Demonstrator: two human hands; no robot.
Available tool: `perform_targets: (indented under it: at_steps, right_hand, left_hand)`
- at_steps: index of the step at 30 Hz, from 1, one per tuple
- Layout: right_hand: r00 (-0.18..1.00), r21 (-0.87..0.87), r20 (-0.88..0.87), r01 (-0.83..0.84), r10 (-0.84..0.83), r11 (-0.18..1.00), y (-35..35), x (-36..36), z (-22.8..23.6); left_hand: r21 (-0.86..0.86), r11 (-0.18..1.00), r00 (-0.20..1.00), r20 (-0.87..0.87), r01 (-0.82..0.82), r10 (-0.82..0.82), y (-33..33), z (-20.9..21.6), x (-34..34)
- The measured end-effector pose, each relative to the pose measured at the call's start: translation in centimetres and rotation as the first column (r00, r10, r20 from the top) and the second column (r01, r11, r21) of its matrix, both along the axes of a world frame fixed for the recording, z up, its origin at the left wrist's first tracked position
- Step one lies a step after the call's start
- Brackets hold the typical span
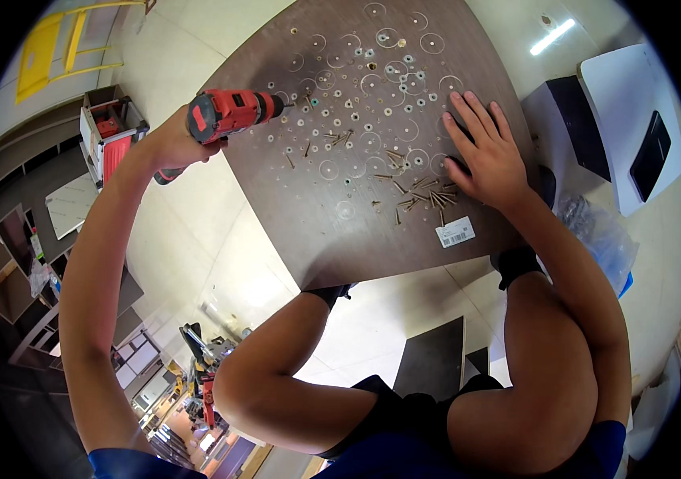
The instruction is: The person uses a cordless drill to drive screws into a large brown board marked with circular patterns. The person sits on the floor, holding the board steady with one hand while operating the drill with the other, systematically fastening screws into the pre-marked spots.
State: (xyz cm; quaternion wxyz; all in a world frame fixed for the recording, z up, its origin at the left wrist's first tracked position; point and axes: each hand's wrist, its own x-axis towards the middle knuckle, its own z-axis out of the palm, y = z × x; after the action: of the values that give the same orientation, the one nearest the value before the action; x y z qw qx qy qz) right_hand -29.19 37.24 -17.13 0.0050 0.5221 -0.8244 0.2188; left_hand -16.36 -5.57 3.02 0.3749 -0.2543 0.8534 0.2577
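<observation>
My left hand [174, 142] is wrapped round the grip of a red and black cordless drill [233, 112]. The drill points right, its bit over the left part of a dark brown board [292, 231] marked with many small holes and scribed circles. Near the bit's tip sits a small greenish spot; I cannot tell whether the bit touches the board. My right hand [490, 156] lies flat on the board's right side, fingers spread. Beside its wrist is a loose pile of brass-coloured screws [428, 195], with several more scattered leftward. A white label [455, 232] lies below the pile.
On the right stands a white panel [608, 88] with a black phone [650, 156] on it, above a clear plastic bag [596, 239]. A grey tool case [113, 132] and yellow chair [49, 52] are at left. A dark panel [432, 359] rests on the floor between my legs.
</observation>
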Motion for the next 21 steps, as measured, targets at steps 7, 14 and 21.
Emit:
perform_targets:
  at_steps: [7, 14, 21]
  right_hand:
    - [1.000, -0.026, -0.021, -0.014, 0.014, 1.000, -0.7, 0.0, -0.3]
    - [1.000, -0.006, 0.006, -0.006, 0.006, 1.000, -0.5, 0.4, -0.3]
    - [1.000, -0.022, -0.002, -0.007, 0.007, 1.000, -0.2, 0.0, -0.6]
  left_hand:
    - [-0.155, 0.909, 0.905, -0.123, 0.387, -0.407, -2.3, 0.0, 0.4]
    - [-0.047, 0.999, 1.000, 0.011, 0.024, -0.024, -0.7, 0.3, -0.5]
    - [-0.076, 0.993, 0.995, 0.062, 0.087, -0.082, -1.0, 0.0, -0.8]
